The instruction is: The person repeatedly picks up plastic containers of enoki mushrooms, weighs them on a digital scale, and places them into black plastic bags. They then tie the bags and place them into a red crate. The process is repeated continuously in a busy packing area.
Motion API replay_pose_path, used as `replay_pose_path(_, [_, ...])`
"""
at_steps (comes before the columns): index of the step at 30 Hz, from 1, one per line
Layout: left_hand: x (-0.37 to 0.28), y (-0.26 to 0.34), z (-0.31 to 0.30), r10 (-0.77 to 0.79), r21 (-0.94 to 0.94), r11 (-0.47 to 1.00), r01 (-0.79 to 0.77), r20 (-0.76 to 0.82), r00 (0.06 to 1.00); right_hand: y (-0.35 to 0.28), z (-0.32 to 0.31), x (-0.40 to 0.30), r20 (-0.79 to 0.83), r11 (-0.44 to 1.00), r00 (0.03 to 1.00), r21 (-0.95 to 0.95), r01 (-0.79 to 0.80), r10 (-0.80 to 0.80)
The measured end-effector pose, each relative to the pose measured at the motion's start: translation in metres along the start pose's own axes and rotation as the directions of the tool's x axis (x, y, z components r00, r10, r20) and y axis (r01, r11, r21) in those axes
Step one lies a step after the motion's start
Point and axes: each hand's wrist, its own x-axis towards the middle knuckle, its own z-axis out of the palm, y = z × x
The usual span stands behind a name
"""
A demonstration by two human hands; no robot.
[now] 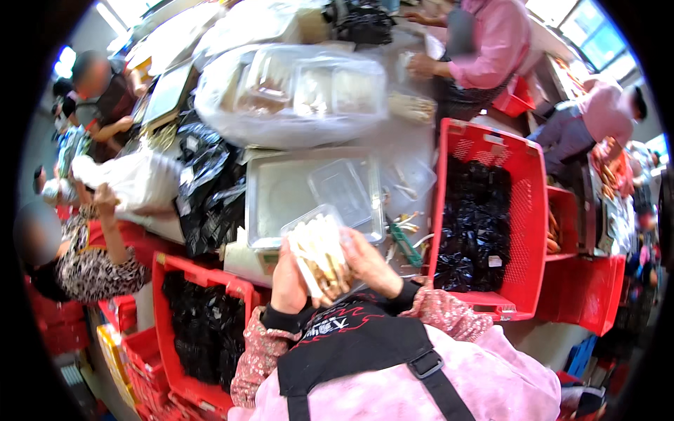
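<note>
My left hand [289, 279] and my right hand [368, 266] hold a clear plastic tray [326, 210] from both sides, close to my apron. Pale, long stalks [318, 252], possibly vegetables or mushrooms, fill the tray lengthwise; their lower ends are brownish. Just beyond my hands lies the metal pan [279, 184] of what looks like a weighing scale, with a second clear plastic tray [342, 184] on it. To the right of the pan are a green-handled tool [404, 244] and a few loose stalks [408, 223].
A large plastic bag [221, 118] of clear trays lies behind the pan. Red crates [526, 221] at right and left [163, 316] hold black plastic packages. Black bags [205, 210] lie left of the pan. A person in pink [495, 42] works across the table; others stand at left.
</note>
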Motion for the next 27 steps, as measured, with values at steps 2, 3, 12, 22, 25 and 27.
replay_pose_path(2, [0.000,-0.002,-0.001,0.082,0.121,0.990,-0.075,-0.052,0.995,-0.016,-0.003,-0.006,0.003,0.998,0.999,0.038,-0.042,0.042])
replay_pose_path(3, [0.000,-0.005,-0.005,0.147,0.240,0.963,-0.125,-0.075,0.986,-0.020,-0.002,-0.009,-0.030,0.998,0.998,0.032,-0.050,0.051])
replay_pose_path(12, [-0.007,-0.009,-0.008,0.124,0.209,0.973,-0.096,-0.125,0.984,-0.015,-0.001,-0.003,0.006,0.999,0.999,0.033,0.037,-0.037])
replay_pose_path(22, [-0.017,-0.015,-0.010,0.340,0.309,0.900,-0.308,-0.055,0.939,-0.031,0.002,-0.010,0.063,0.913,0.979,-0.353,0.205,-0.196])
replay_pose_path(25, [-0.019,-0.014,-0.008,0.366,0.275,0.898,-0.343,-0.033,0.930,-0.047,0.006,-0.009,0.055,0.995,0.998,-0.094,0.043,-0.038])
replay_pose_path(27, [-0.022,-0.019,-0.011,0.366,0.278,0.894,-0.352,0.001,0.931,-0.041,0.003,-0.005,-0.004,0.942,0.986,-0.296,0.159,-0.168])
